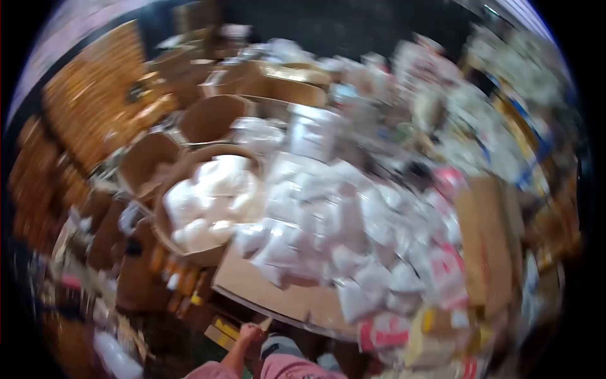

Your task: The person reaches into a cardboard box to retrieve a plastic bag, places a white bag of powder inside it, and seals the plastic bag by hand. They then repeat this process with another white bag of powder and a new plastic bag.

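The whole view is smeared by motion. Low in the picture, my left hand [252,333] is closed in front of my body, just below the front edge of a cardboard-topped table [265,287]. A small pale tip [267,323] shows beside its fingers, but I cannot tell what it holds. My right hand is out of sight. Spread over the table are many clear bags of white contents [315,218]. To their left stands a round brown drum [165,224] holding white, rounded bundles [221,183].
More open brown drums [214,117] stand behind at the left, near stacked orange-brown goods [95,88]. A white bucket [312,132] is at the table's back. Brown cardboard [486,246] stands at the right, with pink-and-white packs [385,331] at the front corner and piled clear bags [486,126] beyond.
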Motion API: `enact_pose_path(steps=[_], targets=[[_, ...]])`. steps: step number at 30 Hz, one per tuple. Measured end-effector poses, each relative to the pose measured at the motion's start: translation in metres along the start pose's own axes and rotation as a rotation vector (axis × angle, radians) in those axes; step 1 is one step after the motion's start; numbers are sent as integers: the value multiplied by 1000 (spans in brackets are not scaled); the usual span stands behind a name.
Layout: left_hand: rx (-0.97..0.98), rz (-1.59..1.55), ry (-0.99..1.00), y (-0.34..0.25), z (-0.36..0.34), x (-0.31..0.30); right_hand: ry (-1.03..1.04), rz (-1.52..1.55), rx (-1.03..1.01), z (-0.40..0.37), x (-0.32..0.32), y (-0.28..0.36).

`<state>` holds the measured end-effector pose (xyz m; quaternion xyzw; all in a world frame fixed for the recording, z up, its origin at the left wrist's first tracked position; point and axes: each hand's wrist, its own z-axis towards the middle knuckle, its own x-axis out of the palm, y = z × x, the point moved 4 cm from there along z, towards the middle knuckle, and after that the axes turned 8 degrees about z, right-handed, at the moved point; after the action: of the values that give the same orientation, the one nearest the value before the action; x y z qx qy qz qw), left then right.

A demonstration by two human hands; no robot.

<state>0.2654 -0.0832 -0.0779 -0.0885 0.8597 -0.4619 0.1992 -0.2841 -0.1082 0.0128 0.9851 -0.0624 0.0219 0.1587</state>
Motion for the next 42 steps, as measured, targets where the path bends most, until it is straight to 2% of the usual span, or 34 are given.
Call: enact_pose_path(steps=[2,3,5,7,9,10,13,14,16,19,21,22,24,25,27,29,30,32,33,35,36,39,40,42], targets=[[28,25,129,-27,20,46,-68,-112,-80,-1,-40,-30],[-297,-47,143,-88,16,72,-99,-159,-111,0,-59,-45],[-256,65,269,-105,33,125,-156,-303,-196,3,-89,-77],[-241,199,337,-157,12,186,-212,-537,-343,11,-109,-101],[-238,270,491,-176,-2,245,-258,-654,-459,21,-113,-117],[-179,315,632,-186,-16,267,-272,-618,-480,29,-114,-123],[-84,464,927,-232,-58,314,-189,84,-201,-14,-108,-99],[8,569,945,-233,-58,318,-227,132,-123,2,-117,-110],[190,766,977,-229,-56,320,-236,225,-101,20,-127,-119],[92,783,870,-219,-44,295,-181,321,-84,58,-140,-126],[175,804,761,-183,-16,267,-197,363,-117,53,-132,-89],[29,799,722,-170,-9,251,-203,274,-177,73,-133,-78],[-169,589,655,-157,-6,221,-220,100,-273,104,-131,-59],[-281,479,610,-142,-2,204,-221,149,-239,73,-114,-15],[-436,448,537,-69,31,164,-223,22,-276,51,-90,56],[-601,446,510,-58,32,143,-125,-45,-396,47,-71,106],[-616,410,474,-58,34,141,-147,-203,-522,51,-66,129],[-687,388,424,-79,35,146,-273,-593,-1003,36,-51,194],[-616,361,452,-94,34,146,-321,-669,-976,22,-47,224],[-700,309,402,-90,41,149,-436,-725,-831,-1,-44,280],[-654,268,410,-124,35,162,-433,-588,-1001,-13,-48,308],[-701,345,424,-161,39,189,-716,-594,-1133,-22,-77,372],[-640,312,449,-165,42,195,-755,-667,-942,-15,-94,387],[-597,334,447,-196,38,212,-972,-774,-949,11,-132,404]])
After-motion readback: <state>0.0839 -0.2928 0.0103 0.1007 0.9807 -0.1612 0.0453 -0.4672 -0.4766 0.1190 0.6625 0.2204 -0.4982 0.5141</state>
